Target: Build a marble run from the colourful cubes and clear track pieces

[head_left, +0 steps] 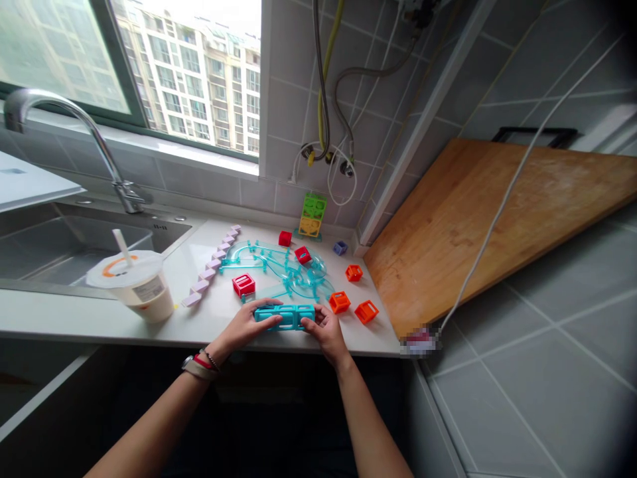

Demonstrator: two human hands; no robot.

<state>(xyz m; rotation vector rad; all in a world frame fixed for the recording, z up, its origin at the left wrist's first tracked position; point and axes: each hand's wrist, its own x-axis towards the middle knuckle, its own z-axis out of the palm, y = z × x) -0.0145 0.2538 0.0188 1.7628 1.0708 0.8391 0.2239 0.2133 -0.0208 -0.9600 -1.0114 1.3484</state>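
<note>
A row of teal plastic cube frames (287, 315) lies near the front edge of the white counter (99, 318). My left hand (247, 325) grips its left end with fingers curled over it. My right hand (326, 330) holds its right end the same way. Just behind lie clear teal track pieces (288, 272), a red cube frame (243, 285), two more red cubes (302, 255), and three orange cubes (340, 302). A chain of pale purple cubes (212, 269) runs back on the left.
A lidded drink cup with a straw (135, 284) stands at the left, by the sink (60, 252) and tap (74, 126). A green and yellow cube stack (312, 215) stands by the wall. A large wooden board (488, 219) leans at the right, with a white cable (502, 199) across it.
</note>
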